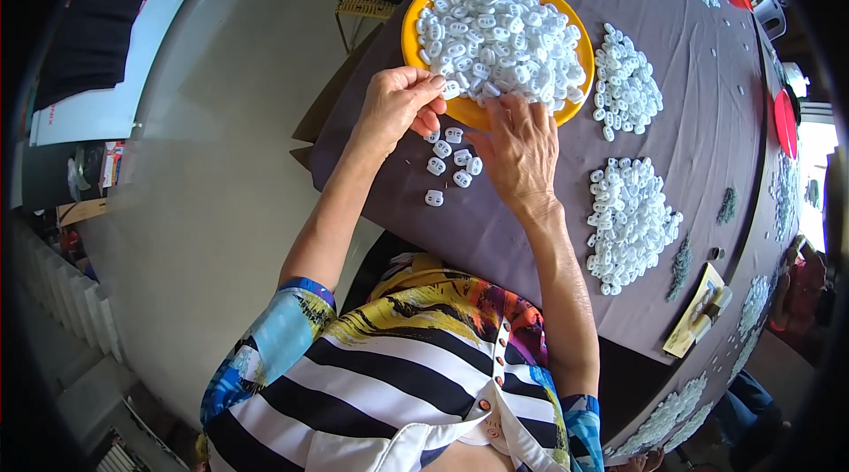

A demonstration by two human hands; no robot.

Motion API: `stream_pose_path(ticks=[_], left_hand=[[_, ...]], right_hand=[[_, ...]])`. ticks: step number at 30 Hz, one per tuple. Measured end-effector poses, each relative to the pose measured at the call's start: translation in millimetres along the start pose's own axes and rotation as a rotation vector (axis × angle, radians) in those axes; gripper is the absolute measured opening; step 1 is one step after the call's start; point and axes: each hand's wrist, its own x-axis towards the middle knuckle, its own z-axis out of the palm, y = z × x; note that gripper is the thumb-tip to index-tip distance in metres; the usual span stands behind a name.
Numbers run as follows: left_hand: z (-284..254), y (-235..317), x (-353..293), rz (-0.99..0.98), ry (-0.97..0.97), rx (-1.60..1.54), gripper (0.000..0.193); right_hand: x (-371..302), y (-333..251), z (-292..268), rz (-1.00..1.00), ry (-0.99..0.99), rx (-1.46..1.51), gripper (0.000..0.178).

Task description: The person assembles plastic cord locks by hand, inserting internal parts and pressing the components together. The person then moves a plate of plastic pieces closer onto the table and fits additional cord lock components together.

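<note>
A yellow plate [587, 46] stands at the table's far side, heaped with small white two-hole cord locks [500, 34]. My left hand [400, 107] is at the plate's near left edge, thumb and fingers pinched together on one white cord lock [451, 90]. My right hand [520, 153] reaches over the near rim, its slightly spread fingers touching the heap's edge; no piece shows in its grasp. Between my hands, several loose cord locks [462, 157] lie scattered on the cloth, with one [433, 198] closer to me.
Two piles of similar white pieces, a far one [626, 87] and a nearer one [630, 224], lie right of the plate. Beyond them are small grey-green heaps [681, 268] and a yellow card package [699, 311]. A stool [364, 1] stands past the table's left edge.
</note>
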Motion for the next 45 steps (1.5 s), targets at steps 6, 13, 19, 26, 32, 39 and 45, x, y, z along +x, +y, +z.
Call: stream_pose_path(ticks=[6, 13, 19, 26, 32, 39, 45], left_hand=[[-4, 0, 0, -0.06, -0.016, -0.071, 0.018], [-4, 0, -4, -0.075, -0.021, -0.028, 0.018], [-1, 1, -11, -0.039, -0.081, -0.061, 0.022], [11, 0, -22, -0.064, -0.133, -0.045, 0.022], [16, -8, -26, -0.108, -0.177, -0.01, 0.023], [16, -12, -29, -0.097, -0.155, 0.096, 0.022], [15, -19, -30, -0.109, -0.189, 0.159, 0.021]], right_hand=[[2, 6, -1, 0.025, -0.08, -0.007, 0.042], [-3, 10, -4, -0.068, 0.04, 0.206, 0.031], [-11, -13, -16, 0.598, 0.021, 0.866, 0.023], [-20, -8, -17, 1.052, -0.115, 1.462, 0.023], [-24, -7, -16, 1.061, -0.097, 1.499, 0.022], [-28, -7, -14, 1.056, -0.091, 1.454, 0.02], [-34, -3, -6, 0.969, -0.074, 1.397, 0.018]])
